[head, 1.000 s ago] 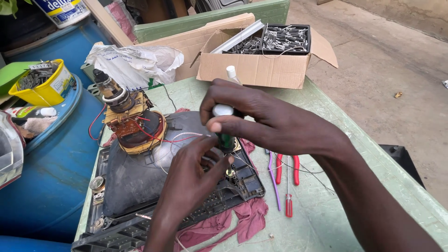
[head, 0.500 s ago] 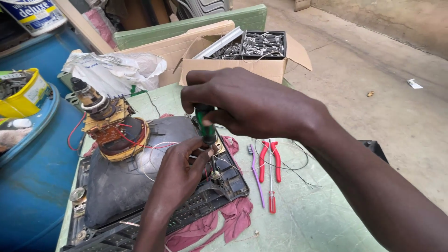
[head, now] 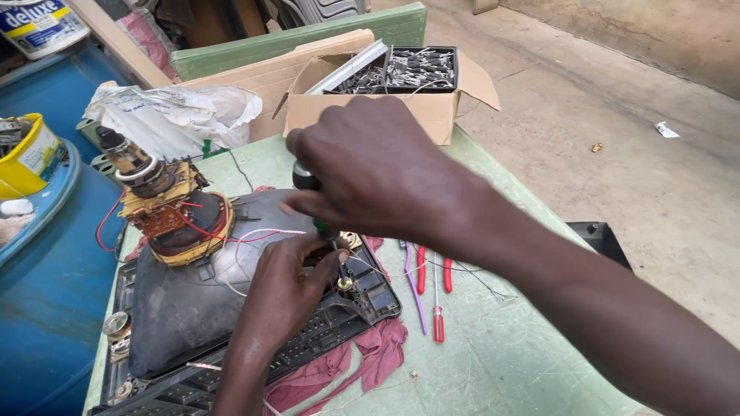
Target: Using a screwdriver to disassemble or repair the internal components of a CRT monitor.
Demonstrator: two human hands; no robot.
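A grey picture tube [head: 185, 300] lies face down in a black plastic frame [head: 362, 296] on a green table, its copper yoke and neck [head: 166, 208] pointing up at the left. My right hand [head: 370, 173] grips the dark handle of a green screwdriver [head: 324, 227] that points down at the frame's right corner. My left hand [head: 289, 285] rests on the tube, fingers at the screwdriver's tip by a brass fitting [head: 344, 283].
Red-handled pliers [head: 432, 266], a purple tool [head: 412, 281] and a small red screwdriver [head: 437, 320] lie to the right on the table [head: 493, 362]. A cardboard box [head: 401, 104] of metal parts stands behind. A red cloth [head: 362, 358] lies underneath; a blue drum [head: 46, 262] stands left.
My right hand has shifted over the screwdriver handle, covering it more. The view has swung slightly; the left hand stays at the corner.
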